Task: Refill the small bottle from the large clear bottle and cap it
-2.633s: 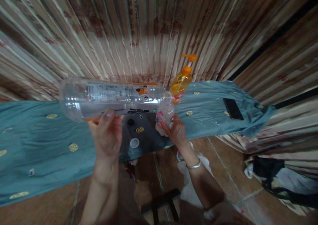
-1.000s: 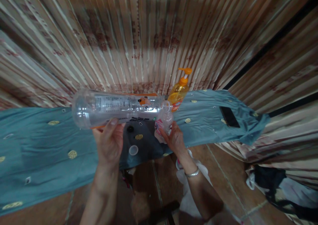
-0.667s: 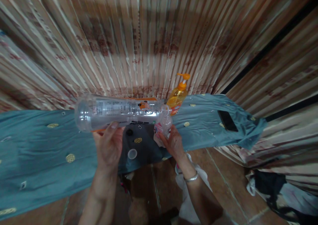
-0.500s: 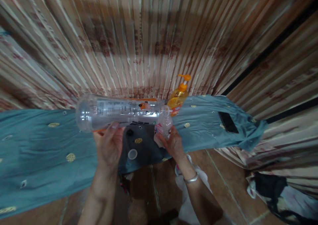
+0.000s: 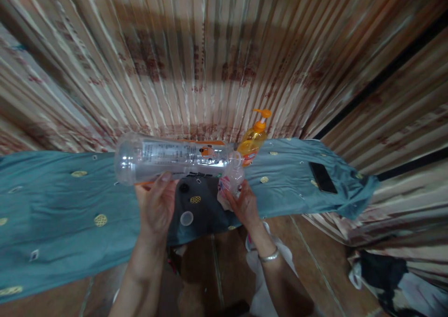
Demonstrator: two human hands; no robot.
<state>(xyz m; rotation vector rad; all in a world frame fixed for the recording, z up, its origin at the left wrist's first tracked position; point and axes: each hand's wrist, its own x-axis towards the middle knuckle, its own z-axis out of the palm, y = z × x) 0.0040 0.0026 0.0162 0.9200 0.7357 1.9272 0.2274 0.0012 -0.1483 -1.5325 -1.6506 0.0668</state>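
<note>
A striped curtain [image 5: 217, 60] in brown and cream hangs behind the hands. Under them lies a table with a teal cloth [image 5: 63, 223]. Below the wrists the floor [image 5: 210, 270] has brown tiles.

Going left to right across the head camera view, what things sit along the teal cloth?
Big clear bottle held sideways in the left hand → small bottle in the right hand → orange pump bottle → black phone.

Dim warm light, soft motion blur, wide-angle stretching at edges
</note>
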